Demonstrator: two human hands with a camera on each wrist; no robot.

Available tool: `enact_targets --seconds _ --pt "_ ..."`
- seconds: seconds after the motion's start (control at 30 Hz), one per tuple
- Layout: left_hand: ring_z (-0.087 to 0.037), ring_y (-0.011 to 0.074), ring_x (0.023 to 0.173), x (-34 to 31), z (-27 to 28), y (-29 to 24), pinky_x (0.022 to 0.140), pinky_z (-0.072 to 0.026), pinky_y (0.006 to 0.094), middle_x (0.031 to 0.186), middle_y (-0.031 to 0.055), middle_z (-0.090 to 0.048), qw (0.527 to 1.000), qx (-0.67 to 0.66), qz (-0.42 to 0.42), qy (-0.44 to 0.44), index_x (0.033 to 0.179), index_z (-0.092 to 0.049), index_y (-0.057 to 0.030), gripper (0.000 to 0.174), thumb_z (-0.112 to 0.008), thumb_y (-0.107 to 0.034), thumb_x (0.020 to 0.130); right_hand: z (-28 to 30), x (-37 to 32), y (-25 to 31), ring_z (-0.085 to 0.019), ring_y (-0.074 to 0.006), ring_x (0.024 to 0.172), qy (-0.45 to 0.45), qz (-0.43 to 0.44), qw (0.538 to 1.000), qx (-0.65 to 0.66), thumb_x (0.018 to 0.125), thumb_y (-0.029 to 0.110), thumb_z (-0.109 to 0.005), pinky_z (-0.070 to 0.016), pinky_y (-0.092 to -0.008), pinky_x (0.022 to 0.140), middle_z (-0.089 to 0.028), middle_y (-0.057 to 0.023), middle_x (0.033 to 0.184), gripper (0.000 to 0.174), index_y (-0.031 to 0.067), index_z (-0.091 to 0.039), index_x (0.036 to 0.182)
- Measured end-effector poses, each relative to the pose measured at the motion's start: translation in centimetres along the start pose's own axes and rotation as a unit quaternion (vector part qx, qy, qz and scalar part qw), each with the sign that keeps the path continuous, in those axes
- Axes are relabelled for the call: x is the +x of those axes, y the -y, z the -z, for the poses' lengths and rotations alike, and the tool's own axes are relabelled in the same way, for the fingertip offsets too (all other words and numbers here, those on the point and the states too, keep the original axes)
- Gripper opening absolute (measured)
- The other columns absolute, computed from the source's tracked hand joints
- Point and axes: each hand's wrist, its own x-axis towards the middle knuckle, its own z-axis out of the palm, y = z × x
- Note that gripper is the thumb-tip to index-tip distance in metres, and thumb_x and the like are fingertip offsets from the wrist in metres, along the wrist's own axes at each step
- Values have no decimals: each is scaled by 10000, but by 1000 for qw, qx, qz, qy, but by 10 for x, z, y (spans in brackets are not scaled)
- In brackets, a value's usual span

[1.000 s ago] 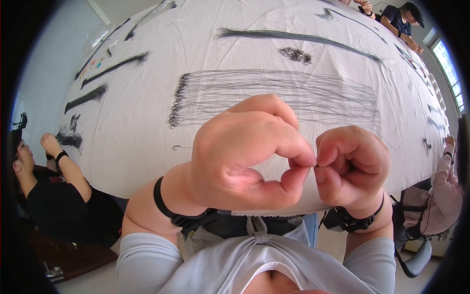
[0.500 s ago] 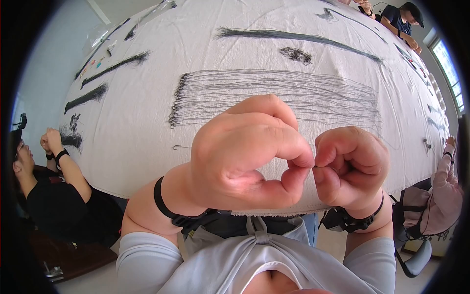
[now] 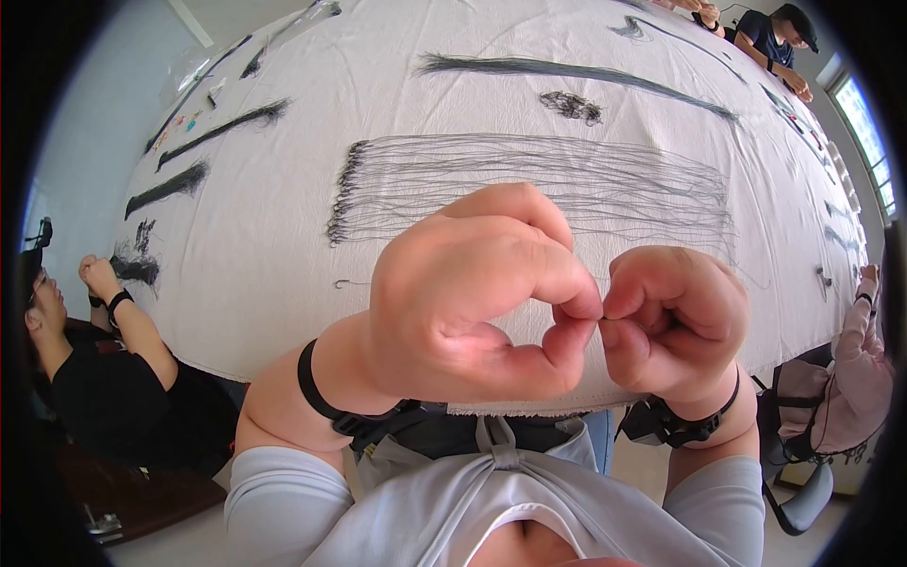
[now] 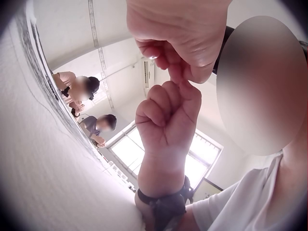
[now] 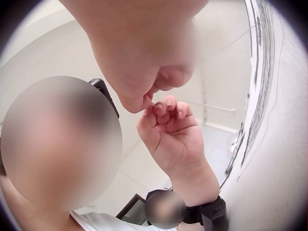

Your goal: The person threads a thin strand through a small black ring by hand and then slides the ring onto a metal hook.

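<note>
Lowest in the head view, a knotted grey shirt [image 3: 496, 472], then black wrist straps [image 3: 316, 387]. Just above, mid-frame, the left hand [image 3: 463, 302] and the right hand [image 3: 673, 326], raised in front of the near table edge and touching at the fingertips. Both tightly curled: thumb pressed against forefinger on each, remaining fingers folded into the palm. Pinched between the meeting tips, right of centre, a tiny dark piece [image 3: 603, 319], too small to tell what it is. Same tip-to-tip hold seen from below in both wrist views, the piece itself hidden there.

Behind the hands, a white cloth [image 3: 255, 302] over the whole table. Left of the left hand, alone on the cloth, a small hook [image 3: 350, 283]. Farther up, across the centre, a wide sheet of fine grey threads [image 3: 529, 175] laid side by side, with dark ends lined up at its left. Above that, a small dark tangle [image 3: 571, 106] and a long dark bundle [image 3: 567, 71]. Toward the upper left, shorter dark bundles [image 3: 222, 128]. At the left edge, a seated person in black [image 3: 104, 378]; at the right edge, a person in pink [image 3: 864, 350]; in the upper right corner, a person in a cap [image 3: 775, 38].
</note>
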Motion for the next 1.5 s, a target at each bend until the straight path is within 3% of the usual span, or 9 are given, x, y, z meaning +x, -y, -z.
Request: enact_targets --seconds 0.2,0.3,0.4,0.83,1.2,1.3,1.5 --pt "-580 196 701 -2 1 0 585 -455 284 713 35 -631 996 -72 50 8 771 -639 -38 214 -680 112 624 -1 4 -7 -423 -46 488 -15 91 995 -40 696 -82 -691 -345 -211 450 -551 15 646 207 43 -639 853" --pt "-577 197 700 -2 0 0 589 -456 284 711 35 -631 997 -67 40 10 774 -639 -38 208 -680 109 633 1 0 -2 -392 -34 494 0 21 1000 -7 713 -81 -689 -313 -205 452 -532 28 633 195 36 -635 859" --pt "-578 198 711 -1 0 0 591 -456 285 712 34 -634 999 -46 19 5 775 -638 -40 209 -683 107 632 -1 -4 -5 -350 -19 500 7 -58 992 115 736 -75 -686 -276 -203 451 -521 41 637 179 25 -632 874" --pt "-585 195 721 -1 1 -1 595 -461 283 719 27 -646 999 -35 24 2 774 -640 -51 214 -690 98 629 2 0 -4 -336 -26 489 -2 16 999 43 728 -79 -691 -271 -212 441 -533 40 653 188 20 -634 878" --pt "-589 213 698 0 -1 -2 584 -460 297 727 31 -643 1000 -10 7 -6 763 -649 -53 234 -707 106 602 3 0 -2 -374 -34 487 14 -17 999 48 703 -73 -672 -309 -208 450 -547 24 669 188 25 -629 857" --pt "-588 210 691 -1 -1 -1 581 -459 297 728 29 -642 1000 -12 4 -4 766 -647 -49 232 -706 109 606 2 0 -2 -406 -43 485 13 -2 999 41 698 -80 -667 -327 -215 446 -559 10 668 197 36 -626 852" --pt "-590 201 703 -1 0 -1 578 -457 294 727 25 -639 1000 -27 9 4 770 -641 -37 220 -708 105 616 -2 3 -8 -448 -72 482 -17 112 993 -36 684 -98 -666 -364 -229 443 -592 -9 674 225 47 -624 851"
